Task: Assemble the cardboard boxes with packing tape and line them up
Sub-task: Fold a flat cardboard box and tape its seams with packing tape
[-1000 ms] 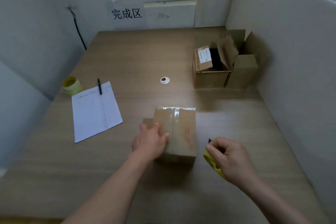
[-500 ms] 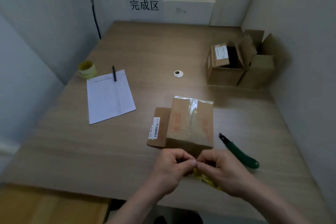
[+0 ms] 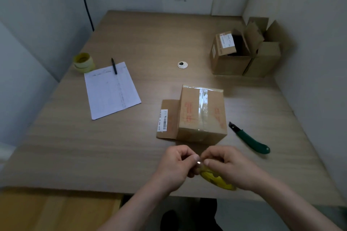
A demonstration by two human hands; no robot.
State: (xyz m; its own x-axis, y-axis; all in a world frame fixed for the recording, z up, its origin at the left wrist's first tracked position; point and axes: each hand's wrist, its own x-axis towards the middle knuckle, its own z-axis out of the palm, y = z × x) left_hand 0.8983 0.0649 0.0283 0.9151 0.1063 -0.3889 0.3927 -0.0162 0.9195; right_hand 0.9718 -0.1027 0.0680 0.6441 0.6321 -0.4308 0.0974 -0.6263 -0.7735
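Tape roll (image 3: 216, 179), just nearside of the taped box (image 3: 201, 114), is gripped by the right hand (image 3: 231, 167) while the left hand (image 3: 178, 165) pinches its end; next, probably pulling a strip free.

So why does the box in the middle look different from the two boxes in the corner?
The middle box is closed on top, with clear tape down its seam; the corner boxes stand with top flaps open. The middle box has one flap lying flat on the table; the corner boxes' flaps stick up. It sits alone; they stand side by side. All are brown cardboard.

Brown box (image 3: 202, 114), red print; yellow tape roll (image 3: 216, 179); green knife (image 3: 250, 139).
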